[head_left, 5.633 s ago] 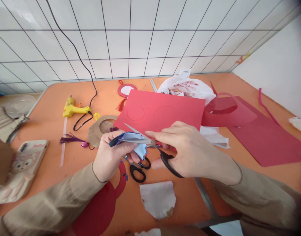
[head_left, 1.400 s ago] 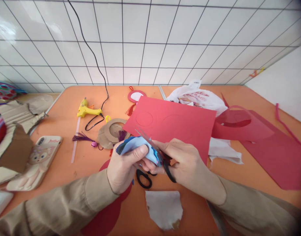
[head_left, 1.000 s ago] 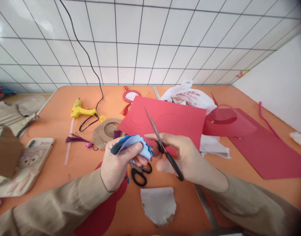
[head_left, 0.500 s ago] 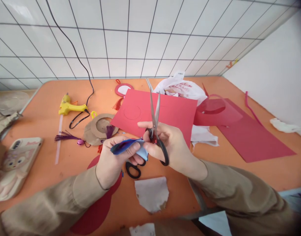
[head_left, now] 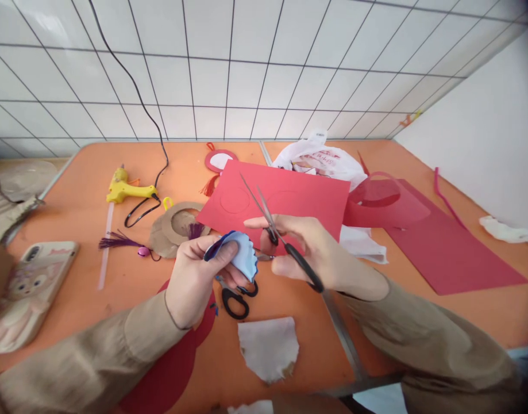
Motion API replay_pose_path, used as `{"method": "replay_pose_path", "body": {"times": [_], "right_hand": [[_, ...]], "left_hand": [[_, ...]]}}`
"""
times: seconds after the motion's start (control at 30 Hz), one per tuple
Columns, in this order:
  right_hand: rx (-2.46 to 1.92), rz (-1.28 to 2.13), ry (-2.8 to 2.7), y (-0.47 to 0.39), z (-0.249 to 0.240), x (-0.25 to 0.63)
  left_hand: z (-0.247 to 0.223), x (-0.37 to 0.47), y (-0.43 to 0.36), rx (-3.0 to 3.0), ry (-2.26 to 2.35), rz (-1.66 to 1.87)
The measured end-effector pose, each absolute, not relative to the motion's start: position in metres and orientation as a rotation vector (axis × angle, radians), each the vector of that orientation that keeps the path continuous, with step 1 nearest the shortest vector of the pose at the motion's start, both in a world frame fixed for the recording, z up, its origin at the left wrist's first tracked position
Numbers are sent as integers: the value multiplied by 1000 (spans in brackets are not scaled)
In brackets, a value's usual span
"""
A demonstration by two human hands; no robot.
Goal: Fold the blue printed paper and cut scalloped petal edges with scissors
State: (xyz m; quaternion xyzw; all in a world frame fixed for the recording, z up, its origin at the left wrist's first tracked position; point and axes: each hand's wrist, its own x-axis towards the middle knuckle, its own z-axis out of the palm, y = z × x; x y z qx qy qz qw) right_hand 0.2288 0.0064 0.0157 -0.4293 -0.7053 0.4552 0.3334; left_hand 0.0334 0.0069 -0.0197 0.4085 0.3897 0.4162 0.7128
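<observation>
My left hand (head_left: 197, 270) pinches a folded blue piece (head_left: 242, 253), pale on the face toward me, dark blue along its scalloped edge. Whether it is paper or cloth I cannot tell. In my right hand (head_left: 315, 253) are black-handled scissors (head_left: 267, 213), their blades parted and pointing up and away, apart from the blue piece. Beneath my left hand a second pair of black-handled scissors (head_left: 235, 305) lies on the table, its blades partly hidden. Small blue scraps (head_left: 214, 309) lie beside it.
Red sheets (head_left: 281, 190) lie behind my hands, one marked with circles. A yellow glue gun (head_left: 130, 190), cardboard rings (head_left: 173, 230) and a phone (head_left: 35, 287) are to the left. A white plastic bag (head_left: 324, 161) stands at the back; a pale scrap (head_left: 270, 348) lies in front.
The scissors have tilted left and away from the blue piece. My left hand has turned the piece so that more of its pale face and scalloped edge shows.
</observation>
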Motion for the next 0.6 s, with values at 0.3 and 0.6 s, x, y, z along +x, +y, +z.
{"method": "replay_pose_path", "body": {"times": [0.3, 0.6], "right_hand": [[-1465, 526, -2521, 2, 42, 245], [-1551, 383, -2616, -3, 46, 237]], "left_hand": [[-22, 29, 10, 1000, 824, 963], [-29, 26, 12, 1063, 784, 937]]}}
